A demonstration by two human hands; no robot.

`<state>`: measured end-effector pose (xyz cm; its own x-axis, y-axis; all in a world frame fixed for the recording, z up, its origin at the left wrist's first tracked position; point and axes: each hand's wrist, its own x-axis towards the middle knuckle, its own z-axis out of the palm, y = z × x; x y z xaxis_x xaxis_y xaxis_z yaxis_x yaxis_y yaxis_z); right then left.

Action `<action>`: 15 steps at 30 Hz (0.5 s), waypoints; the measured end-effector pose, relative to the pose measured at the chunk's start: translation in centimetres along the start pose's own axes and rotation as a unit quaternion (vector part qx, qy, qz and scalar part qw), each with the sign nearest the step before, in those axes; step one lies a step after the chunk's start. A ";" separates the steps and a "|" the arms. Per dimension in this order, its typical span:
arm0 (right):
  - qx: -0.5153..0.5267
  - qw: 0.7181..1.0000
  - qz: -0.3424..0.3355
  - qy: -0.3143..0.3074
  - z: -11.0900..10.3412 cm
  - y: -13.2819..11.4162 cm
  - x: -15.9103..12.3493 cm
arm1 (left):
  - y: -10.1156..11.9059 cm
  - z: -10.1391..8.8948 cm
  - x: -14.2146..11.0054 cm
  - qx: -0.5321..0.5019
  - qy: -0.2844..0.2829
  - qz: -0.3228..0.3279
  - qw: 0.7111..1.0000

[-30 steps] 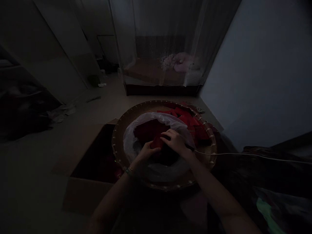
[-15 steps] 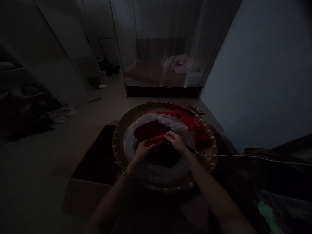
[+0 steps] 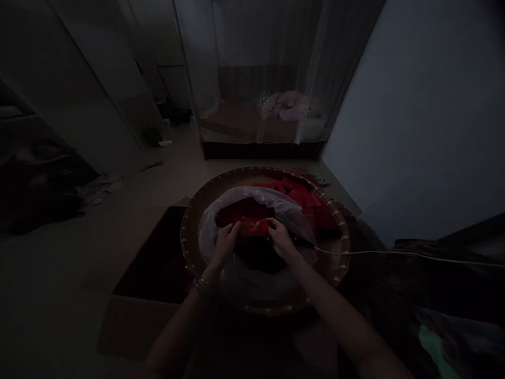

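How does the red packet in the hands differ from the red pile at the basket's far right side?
The red packet is one single piece; the red pile is several overlapping pieces. The red packet is held up between the left hand and right hand; the red pile lies in the basket. The red packet runs roughly level from hand to hand; the red pile's pieces point various ways. Both are red.

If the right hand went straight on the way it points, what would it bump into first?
Past the red piece it holds, the right hand would probably meet dark red material within the whitish bag, though depth is unclear.
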<state>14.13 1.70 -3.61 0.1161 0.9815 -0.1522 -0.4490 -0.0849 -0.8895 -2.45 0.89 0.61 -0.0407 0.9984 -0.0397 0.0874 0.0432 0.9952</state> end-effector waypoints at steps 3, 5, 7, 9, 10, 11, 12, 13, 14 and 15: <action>0.082 0.996 0.021 -0.014 0.4 0.4 0.1 | 1.1 -0.3 -0.1 0.120 -0.007 0.092 0.988; 0.130 0.990 0.047 -0.036 0.5 0.9 0.2 | 2.2 -0.3 -0.3 0.208 -0.021 0.154 0.966; 0.167 0.982 0.065 -0.064 0.7 1.5 0.3 | 3.6 -0.1 -0.8 0.296 -0.031 0.195 0.935; 0.191 0.975 0.073 -0.081 0.8 2.1 0.3 | 5.2 0.3 -1.5 0.382 -0.034 0.229 0.895; 0.199 0.973 0.074 -0.086 0.9 2.3 0.3 | 6.1 0.5 -1.8 0.416 -0.032 0.241 0.876; 0.205 0.972 0.077 -0.089 1.0 2.5 0.3 | 6.9 0.7 -2.1 0.446 -0.033 0.246 0.860; 0.210 0.970 0.085 -0.093 1.1 2.7 0.3 | 7.6 0.9 -2.4 0.471 -0.032 0.250 0.845; 0.218 0.966 0.098 -0.095 1.1 2.8 0.3 | 8.2 1.2 -2.5 0.489 -0.031 0.254 0.834; 0.228 0.962 0.116 -0.095 1.1 2.8 0.2 | 8.7 1.5 -2.6 0.503 -0.035 0.257 0.824; 0.238 0.957 0.136 -0.093 1.1 2.9 0.2 | 9.0 1.9 -2.6 0.511 -0.038 0.258 0.819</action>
<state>11.88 1.84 -5.74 -0.2023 0.9514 -0.2321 -0.7979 -0.2976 -0.5242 0.29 -1.24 9.51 0.3223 0.8914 0.3187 0.8628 -0.4151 0.2885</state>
